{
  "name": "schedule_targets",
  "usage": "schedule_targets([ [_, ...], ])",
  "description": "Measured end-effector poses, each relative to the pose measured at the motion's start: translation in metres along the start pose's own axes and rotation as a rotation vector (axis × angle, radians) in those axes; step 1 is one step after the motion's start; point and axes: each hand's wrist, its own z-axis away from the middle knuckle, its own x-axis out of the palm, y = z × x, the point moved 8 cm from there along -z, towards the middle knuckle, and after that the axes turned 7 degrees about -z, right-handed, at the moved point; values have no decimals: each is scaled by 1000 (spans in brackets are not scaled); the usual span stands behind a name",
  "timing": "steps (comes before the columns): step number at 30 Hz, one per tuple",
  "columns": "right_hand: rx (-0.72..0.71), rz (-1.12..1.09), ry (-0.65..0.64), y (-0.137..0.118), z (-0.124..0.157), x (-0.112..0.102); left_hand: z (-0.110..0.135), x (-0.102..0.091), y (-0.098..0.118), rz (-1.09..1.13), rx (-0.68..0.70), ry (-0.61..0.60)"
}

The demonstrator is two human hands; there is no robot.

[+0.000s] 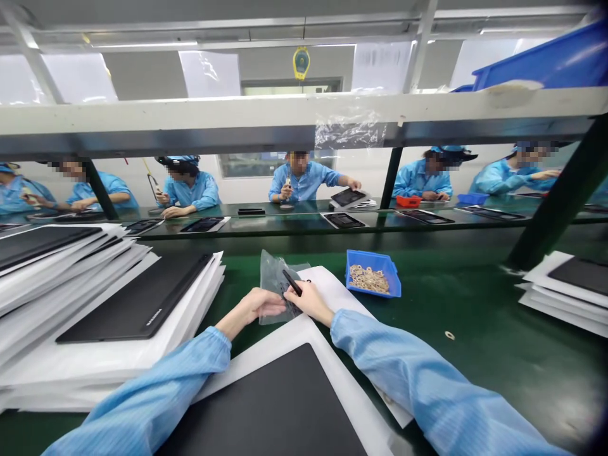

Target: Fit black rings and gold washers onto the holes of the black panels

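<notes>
My left hand [263, 304] is at a clear plastic bag [270, 272], its fingers closed against the bag's near side. Small dark pieces show through the plastic, too blurred to name. My right hand [311, 302] grips a slim black pen-like tool [292, 282], its lower end hidden by the fingers at the bag. Nearest me lies a black tablet-like panel [270, 405] on a white sheet [354, 396]. A second white sheet [332, 288] extends beneath my right forearm. Beyond it stands a blue tray [396, 278] of small beige rings [368, 278].
Stacks of black panels [142, 297] interleaved with white sheets fill the left side; another stack [570, 291] stands right. One loose ring [449, 335] lies on the green table [475, 380]. A shelf [266, 123] crosses overhead, with a slanted post [546, 202]. Several co-workers sit opposite.
</notes>
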Motion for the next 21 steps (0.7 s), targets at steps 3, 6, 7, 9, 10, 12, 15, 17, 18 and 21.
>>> schedule_targets([
  [3, 10, -16, 4, 0, 0, -1, -1, 3, -2, 6, 48, 51],
  [6, 19, -31, 6, -1, 0, -1, 1, 3, -1, -1, 85, 86],
  [7, 23, -34, 5, -1, 1, -1, 2, 3, 0, -5, 95, 96],
  [9, 32, -33, 1, -1, 1, -1, 4, 3, 1, -12, 113, 112],
  [10, 37, -30, -3, -1, 0, 0, 5, 3, 2, -15, 120, 119],
  [12, 49, -17, -12, -1, 0, 1, 6, 3, 3, -20, 135, 130],
  [15, 67, 12, -39, 0, 0, 4, 6, 4, 4, -25, 158, 139],
  [17, 87, 28, -59, 1, 1, 6, 6, 6, 4, -29, 169, 142],
  [18, 100, 31, -67, 3, 1, 6, 6, 6, 4, -33, 172, 143],
  [21, 157, 3, -90, 12, 0, 7, 7, 5, 3, -49, 164, 140],
])
